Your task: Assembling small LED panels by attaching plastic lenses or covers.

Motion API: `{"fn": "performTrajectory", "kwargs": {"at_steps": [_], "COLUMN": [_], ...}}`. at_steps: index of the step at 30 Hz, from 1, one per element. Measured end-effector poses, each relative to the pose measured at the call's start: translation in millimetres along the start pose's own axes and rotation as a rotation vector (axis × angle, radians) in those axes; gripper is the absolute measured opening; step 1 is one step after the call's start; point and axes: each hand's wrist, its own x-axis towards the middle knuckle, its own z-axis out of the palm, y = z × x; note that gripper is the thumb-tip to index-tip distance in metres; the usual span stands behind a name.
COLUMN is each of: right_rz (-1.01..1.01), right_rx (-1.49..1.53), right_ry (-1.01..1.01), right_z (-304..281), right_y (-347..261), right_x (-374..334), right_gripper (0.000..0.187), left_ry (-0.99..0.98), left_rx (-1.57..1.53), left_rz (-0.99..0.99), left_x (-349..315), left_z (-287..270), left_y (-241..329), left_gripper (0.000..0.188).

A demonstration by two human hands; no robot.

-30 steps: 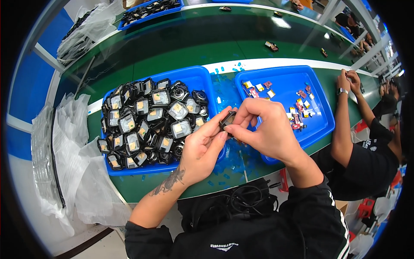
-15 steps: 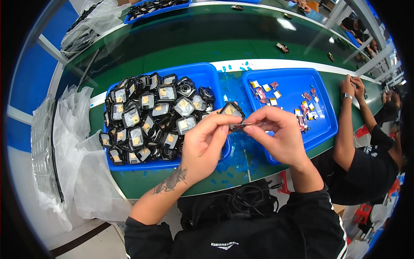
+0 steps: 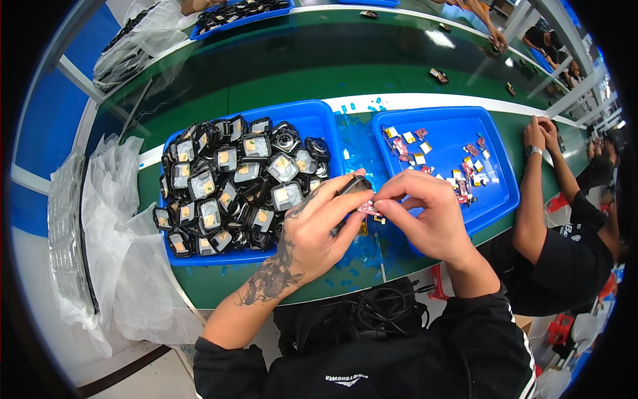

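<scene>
My left hand (image 3: pixel 318 226) is closed around a small black casing (image 3: pixel 356 185), which looks like a watch-type housing. Beside it, a small red circuit board (image 3: pixel 367 208) shows between my two hands. The fingertips of my right hand (image 3: pixel 428 213) are pinched at that board's edge; whether it is still joined to the casing is hidden by my fingers. To the left is a blue tray (image 3: pixel 319 114) heaped with similar black casings (image 3: pixel 255 147), many with clear windows and tan patches. On the right, another blue tray (image 3: pixel 448 122) holds loose red boards (image 3: pixel 401 147) with small silver-and-yellow pieces.
Bits of blue film (image 3: pixel 359 149) litter the green table between the trays. Beyond runs a green conveyor (image 3: pixel 299 76) carrying a few small parts. Clear plastic sheeting (image 3: pixel 116 219) hangs at the left. A co-worker's hands (image 3: pixel 541 133) are at the table on the right.
My left hand has turned, tilting the casing more edge-on. The red board now shows between my hands. At the far right of the conveyor, another person's arm has reached in.
</scene>
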Motion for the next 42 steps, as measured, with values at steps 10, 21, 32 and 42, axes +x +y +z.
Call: {"fn": "performTrajectory", "kwargs": {"at_steps": [10, 21, 32, 42], "right_rz": [-0.063, -0.178, 0.141, 0.093], "right_rx": [-0.037, -0.201, 0.443, 0.312], "right_ry": [-0.039, 0.049, -0.122, 0.030], "right_z": [-1, 2, -2, 11], "right_y": [-4, 0, -1, -4], "right_x": [0, -2, -9, -5], "right_gripper": [0.008, 0.008, 0.009, 0.023], "left_ry": [-0.039, 0.044, -0.110, -0.077], "left_rx": [-0.066, 0.050, -0.694, -0.765], "left_rz": [-0.070, 0.013, -0.448, -0.535], "left_x": [-1, -2, 1, -3], "left_z": [-1, 5, -3, 3], "left_y": [2, -3, 6, 2], "left_gripper": [0.023, 0.019, 0.011, 0.018]}}
